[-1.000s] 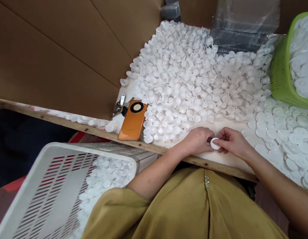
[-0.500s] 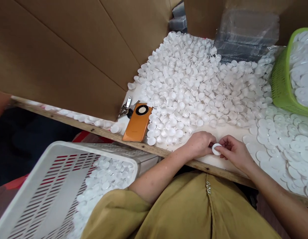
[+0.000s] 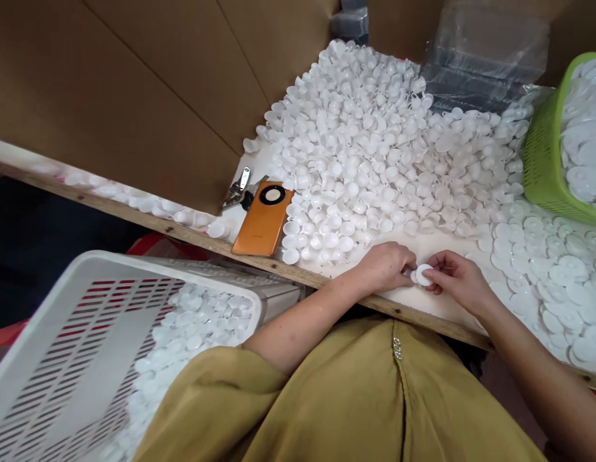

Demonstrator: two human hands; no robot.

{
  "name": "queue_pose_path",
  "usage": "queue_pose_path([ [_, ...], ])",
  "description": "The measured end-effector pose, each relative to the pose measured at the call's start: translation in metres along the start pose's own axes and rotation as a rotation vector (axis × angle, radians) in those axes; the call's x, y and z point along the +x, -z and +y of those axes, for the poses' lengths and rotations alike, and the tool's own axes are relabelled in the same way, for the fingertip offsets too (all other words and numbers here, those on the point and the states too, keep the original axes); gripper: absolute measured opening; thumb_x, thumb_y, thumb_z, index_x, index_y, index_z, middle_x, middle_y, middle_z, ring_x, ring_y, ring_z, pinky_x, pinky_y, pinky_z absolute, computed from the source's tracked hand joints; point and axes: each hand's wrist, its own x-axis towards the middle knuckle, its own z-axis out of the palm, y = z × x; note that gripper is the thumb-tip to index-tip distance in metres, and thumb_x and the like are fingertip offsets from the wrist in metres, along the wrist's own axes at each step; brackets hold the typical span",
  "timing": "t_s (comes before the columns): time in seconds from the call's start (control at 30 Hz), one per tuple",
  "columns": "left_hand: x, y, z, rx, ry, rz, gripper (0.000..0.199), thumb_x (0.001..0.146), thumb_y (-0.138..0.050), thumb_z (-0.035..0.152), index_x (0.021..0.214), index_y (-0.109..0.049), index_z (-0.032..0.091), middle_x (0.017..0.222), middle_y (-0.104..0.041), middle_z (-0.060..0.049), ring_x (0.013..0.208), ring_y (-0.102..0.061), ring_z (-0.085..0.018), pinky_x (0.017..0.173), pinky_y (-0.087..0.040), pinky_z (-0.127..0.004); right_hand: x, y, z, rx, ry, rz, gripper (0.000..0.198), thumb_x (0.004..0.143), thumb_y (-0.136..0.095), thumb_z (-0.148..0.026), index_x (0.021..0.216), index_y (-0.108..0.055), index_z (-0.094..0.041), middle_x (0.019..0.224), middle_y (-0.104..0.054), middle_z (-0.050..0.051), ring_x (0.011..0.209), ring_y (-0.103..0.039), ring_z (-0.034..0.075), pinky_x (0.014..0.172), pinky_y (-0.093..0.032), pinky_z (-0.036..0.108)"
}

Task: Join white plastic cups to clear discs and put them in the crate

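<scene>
Just above the table's front edge, my right hand [image 3: 455,277] pinches a small white plastic saucer [image 3: 424,274] between thumb and fingers. My left hand [image 3: 388,264] is close beside it, fingertips closed on a small white piece [image 3: 413,276] that touches or nearly touches the saucer; its shape is mostly hidden, so I cannot tell whether it is a cup. Beyond my hands spreads a large heap of tiny white cups [image 3: 360,147], many showing handles. To the right of my right hand lie many loose white saucers [image 3: 562,282].
An orange phone [image 3: 262,224] and keys [image 3: 238,187] lie left of the cups. A green basket [image 3: 543,154] of white saucers stands at the right. Below the wooden edge, a white crate [image 3: 93,321] holds small white pieces. Cardboard [image 3: 148,109] walls the table; plastic-wrapped blocks [image 3: 480,64] stand behind.
The camera view has shifted slightly. The saucer in my right hand now shows more of its face, and a white piece has come into sight at my left fingertips.
</scene>
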Motion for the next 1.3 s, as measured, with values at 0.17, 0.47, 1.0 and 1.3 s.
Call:
queue_pose_path([
  [0.17,0.001,-0.001,0.000,-0.013,0.008,0.017,0.015,0.073,-0.074,0.031,0.083,-0.070,0.020,0.077,-0.068,0.000,0.076,-0.058,-0.016,0.064,-0.038,-0.026,-0.004,-0.004,-0.001,0.030,-0.010,-0.008,0.049,0.061,-0.080,-0.058,0.078,-0.055,-0.019,0.063,-0.066,0.004,0.055,-0.062,0.016,0.051,-0.052,0.028],
  [0.47,0.000,-0.003,0.000,0.027,-0.009,0.020,0.019,0.080,-0.068,0.037,0.079,-0.067,0.018,0.079,-0.068,-0.002,0.076,-0.057,-0.017,0.064,-0.036,-0.027,0.002,-0.012,-0.004,-0.040,-0.085,0.003,0.049,0.054,-0.083,-0.055,0.072,-0.055,-0.019,0.057,-0.061,0.001,0.049,-0.060,0.016,0.044,-0.050,0.026],
  [1.0,-0.001,-0.003,0.001,0.040,-0.016,0.017,0.021,0.082,-0.065,0.040,0.081,-0.065,0.019,0.080,-0.067,-0.002,0.078,-0.058,-0.017,0.066,-0.038,-0.026,-0.004,-0.009,0.005,-0.026,-0.038,0.008,0.052,0.062,-0.080,-0.058,0.081,-0.054,-0.017,0.059,-0.062,0.001,0.050,-0.061,0.015,0.043,-0.049,0.022],
  [1.3,0.000,-0.005,0.001,0.071,-0.087,0.006,0.024,0.086,-0.060,0.043,0.085,-0.067,0.020,0.087,-0.067,-0.002,0.078,-0.057,-0.016,0.069,-0.040,-0.027,-0.006,-0.014,0.006,0.026,-0.036,0.022,0.057,0.059,-0.081,-0.060,0.082,-0.053,-0.017,0.058,-0.064,0.003,0.048,-0.059,0.013,0.044,-0.049,0.021],
])
